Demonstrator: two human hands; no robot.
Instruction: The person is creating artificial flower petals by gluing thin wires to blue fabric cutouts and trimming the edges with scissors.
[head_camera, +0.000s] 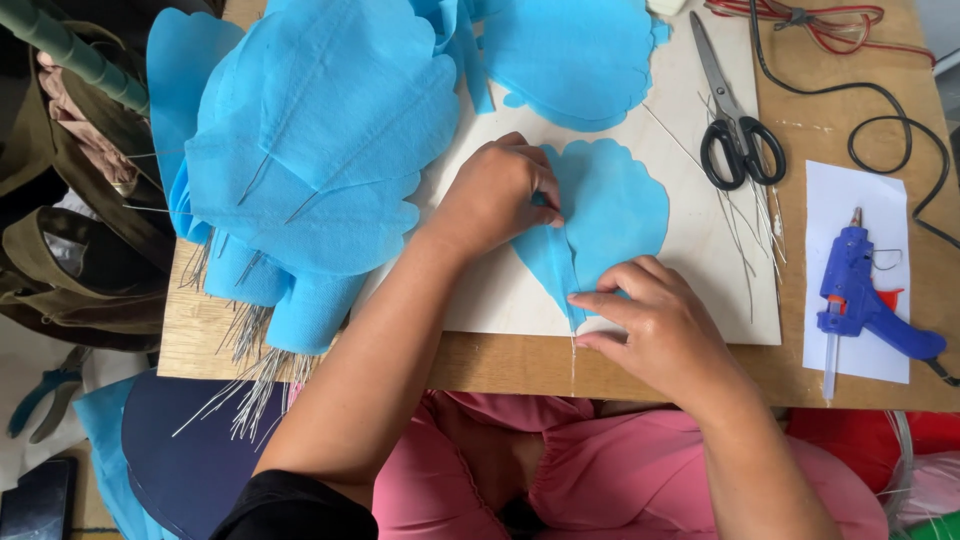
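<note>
- Here, far left: blue-handled pliers (45, 392) lie low beside the wooden table (200, 340), well apart from both hands.
- Left of centre: a stack of finished blue petals (320, 150) overhangs the table edge, with their wire stems (255, 385) fanning out below.
- Centre: the left hand (492, 195) presses down on the blue felt petal (625, 205), fingers curled closed and pinching the fold near the petal's upper middle.
- Centre: the petal lies flat on the pale board (500, 290), narrow end toward the person, and a thin wire (573, 362) runs out from its tip past the board's edge.
- Right of centre: the right hand (655, 325) rests at the petal's narrow tip, fingertips nearly closed on the felt where the wire leaves it.
- As a judgement, the fold sets best with firm, even pressure along the wire and the felt edges kept aligned.
- Right: black-handled scissors (735, 120) and loose wires (745, 225) lie on the board.
- Far right: a blue glue gun (865, 300) rests on white paper (855, 190).
</note>
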